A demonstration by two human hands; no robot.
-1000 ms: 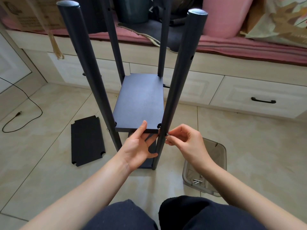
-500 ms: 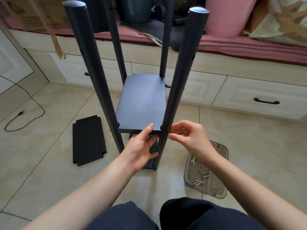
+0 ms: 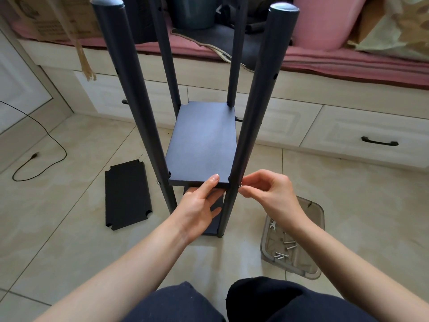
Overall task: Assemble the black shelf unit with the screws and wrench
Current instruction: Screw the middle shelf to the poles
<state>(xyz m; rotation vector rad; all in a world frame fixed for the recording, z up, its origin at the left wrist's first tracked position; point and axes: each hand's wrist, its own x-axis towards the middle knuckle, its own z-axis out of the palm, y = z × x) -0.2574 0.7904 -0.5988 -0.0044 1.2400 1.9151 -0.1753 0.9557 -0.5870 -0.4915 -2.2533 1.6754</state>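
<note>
Where my right hand (image 3: pixel 269 194) meets the near right pole (image 3: pixel 257 108), I can only see a tiny silver bit of the screw (image 3: pixel 240 186) between my pinched thumb and finger; the rest is hidden. My left hand (image 3: pixel 197 210) holds up the shelf (image 3: pixel 202 145), thumb on the top of its near edge and fingers curled under it, so most of those fingers are hidden. The lower board (image 3: pixel 212 225) is mostly covered by my hand and the shelf. The unit stands on the floor (image 3: pixel 69 240) right in front of my knees, with four dark poles going up; the two far ones are cut off at the top. The shelf is dark and flat, with a notch at each corner that fits a pole. A spare board (image 3: pixel 127 194) lies flat on the floor to the left, just beside the near left pole (image 3: pixel 132 94). A clear tray (image 3: pixel 320 214) sits on the floor to the right, under my right wrist, with loose screws (image 3: pixel 282 252) and a small wrench (image 3: pixel 272 224) in it. There is open floor on both sides, and drawers (image 3: pixel 371 135) close behind.
</note>
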